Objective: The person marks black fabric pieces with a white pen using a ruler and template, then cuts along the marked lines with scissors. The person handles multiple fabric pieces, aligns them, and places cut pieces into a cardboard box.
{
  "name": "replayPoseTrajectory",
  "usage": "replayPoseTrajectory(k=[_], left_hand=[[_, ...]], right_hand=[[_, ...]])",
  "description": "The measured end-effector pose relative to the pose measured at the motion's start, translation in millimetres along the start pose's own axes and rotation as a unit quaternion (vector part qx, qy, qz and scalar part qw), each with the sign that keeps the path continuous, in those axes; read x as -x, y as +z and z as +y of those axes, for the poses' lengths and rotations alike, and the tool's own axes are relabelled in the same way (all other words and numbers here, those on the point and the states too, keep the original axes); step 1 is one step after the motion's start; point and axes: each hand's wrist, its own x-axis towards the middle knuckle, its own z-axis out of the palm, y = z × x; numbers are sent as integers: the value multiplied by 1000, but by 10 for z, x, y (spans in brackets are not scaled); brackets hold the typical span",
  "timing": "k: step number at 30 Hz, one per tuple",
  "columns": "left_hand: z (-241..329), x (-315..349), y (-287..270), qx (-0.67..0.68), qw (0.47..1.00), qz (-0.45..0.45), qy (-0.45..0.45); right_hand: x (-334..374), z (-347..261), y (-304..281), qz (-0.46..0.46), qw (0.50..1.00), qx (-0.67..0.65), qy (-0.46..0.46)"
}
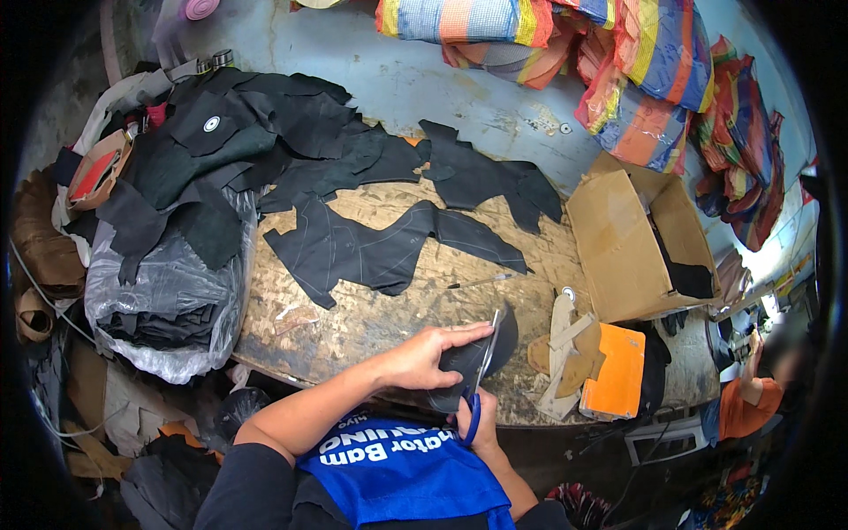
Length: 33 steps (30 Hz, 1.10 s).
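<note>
My left hand (426, 359) grips a small piece of black leather (505, 341) at the near table edge, its index finger stretched along the top and its thumb lower down. In my right hand (465, 422) is a pair of scissors (487, 353) with blue handles. Their blades point away from me and lie across the leather piece, close to my left fingertips. Beyond my hands a larger black leather sheet (371, 251) with pale drawn lines lies flat. A thin pen-like tool (479, 282) rests between that sheet and my hands.
More black leather (495, 181) lies at the back, heaped up (230, 124) at the left over a clear plastic bag (168, 291). Pattern pieces (565, 353), an orange folder (616, 371) and an open cardboard box (618, 247) stand right. A person in orange (751, 402) sits far right.
</note>
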Motion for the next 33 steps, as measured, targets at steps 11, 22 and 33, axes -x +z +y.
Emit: replayPoseTrajectory(k=[11,22,33], left_hand=[[-739,189,-1299,-241,871,334,-269],[-848,410,-1511,-363,649,326,-583],[-1263,-481,-1183,-256,882,360,-162]], right_hand=[[-251,-95,-931,316,834,453,12],[-429,-172,-1169,319,791,517,73],[-516,-65,-1198,247,937,234,77]])
